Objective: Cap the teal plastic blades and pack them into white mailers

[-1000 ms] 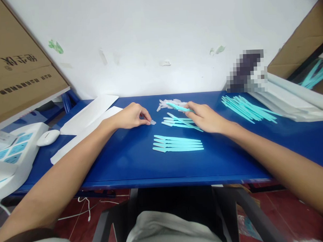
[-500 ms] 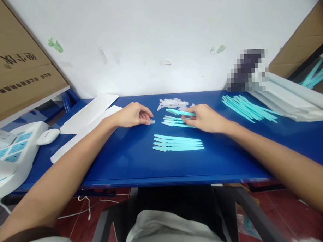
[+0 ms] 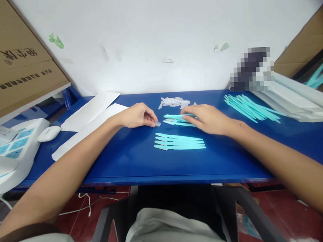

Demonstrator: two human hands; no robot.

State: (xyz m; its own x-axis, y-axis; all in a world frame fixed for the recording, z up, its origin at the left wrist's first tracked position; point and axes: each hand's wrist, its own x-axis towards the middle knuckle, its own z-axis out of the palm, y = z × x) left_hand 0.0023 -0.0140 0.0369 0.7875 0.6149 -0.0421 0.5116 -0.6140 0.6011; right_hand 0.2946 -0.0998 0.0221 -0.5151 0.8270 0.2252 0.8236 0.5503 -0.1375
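Note:
My left hand (image 3: 142, 115) is closed in a pinch on a small clear plastic cap (image 3: 157, 124), which sticks out past the fingertips. My right hand (image 3: 203, 117) is closed on a turquoise eyebrow razor (image 3: 173, 116), low over the table with its blade end to the left. Other razors (image 3: 174, 123) lie right under it, partly hidden by my fingers. Nearer to me, several eyebrow razors (image 3: 179, 141) lie side by side, blade ends to the left. Behind the hands is a loose heap of translucent caps (image 3: 174, 102).
A pile of turquoise razors (image 3: 251, 107) lies right, beside stacked white sheets (image 3: 295, 102). White paper strips (image 3: 89, 113), a white earbud case (image 3: 49, 133) and a white power strip (image 3: 27, 147) are left. A cardboard box (image 3: 24, 58) rises at the left, before a white wall.
My right hand has lowered the held razor toward the razors beneath it. My left hand with the cap has shifted slightly right. The whole view has also shifted a little.

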